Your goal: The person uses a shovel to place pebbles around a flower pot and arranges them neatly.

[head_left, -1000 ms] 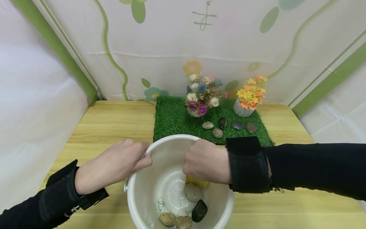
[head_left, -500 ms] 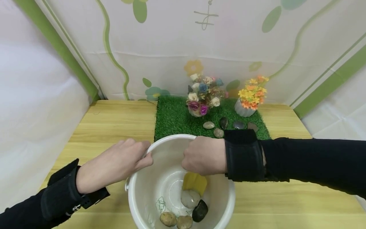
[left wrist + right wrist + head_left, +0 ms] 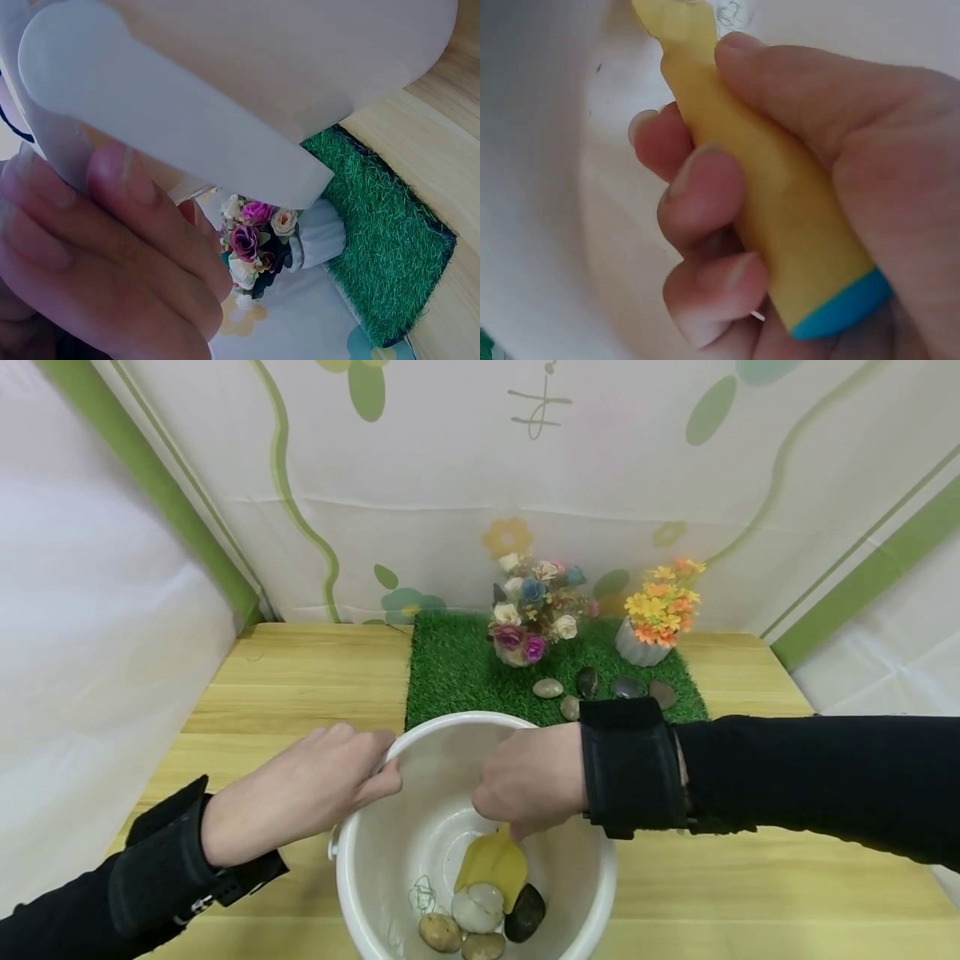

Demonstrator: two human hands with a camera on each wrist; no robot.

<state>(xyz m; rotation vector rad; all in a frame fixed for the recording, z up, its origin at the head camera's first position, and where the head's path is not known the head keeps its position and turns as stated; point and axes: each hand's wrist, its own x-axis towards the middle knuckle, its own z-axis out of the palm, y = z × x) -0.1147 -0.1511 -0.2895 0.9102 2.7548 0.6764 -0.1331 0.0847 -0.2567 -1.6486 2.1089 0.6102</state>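
Observation:
A white bucket (image 3: 351, 893) stands at the front of the table. My left hand (image 3: 315, 793) grips its left rim; in the left wrist view the curled fingers (image 3: 112, 240) lie against the outer wall beside a white handle strip (image 3: 180, 127). Inside the bucket, my right hand (image 3: 528, 777) holds a small yellow shovel (image 3: 491, 864) by its handle, which ends in a blue cap (image 3: 844, 304). The shovel's blade points down toward the bottom, its tip right at a pale stone (image 3: 477, 907). A black stone (image 3: 525, 912) and two tan stones (image 3: 440, 932) lie close by.
Behind the bucket lies a green turf mat (image 3: 450, 677) with several stones (image 3: 547, 688), a mixed bouquet (image 3: 532, 610) and a white pot of orange and yellow flowers (image 3: 651, 618). Tangled green threads (image 3: 422, 893) cling inside the bucket. A patterned curtain (image 3: 420, 460) hangs behind the table.
The shovel blade has swung down and left, and the pale stone has shifted the same way toward the tan stones. My left hand stays on the rim.

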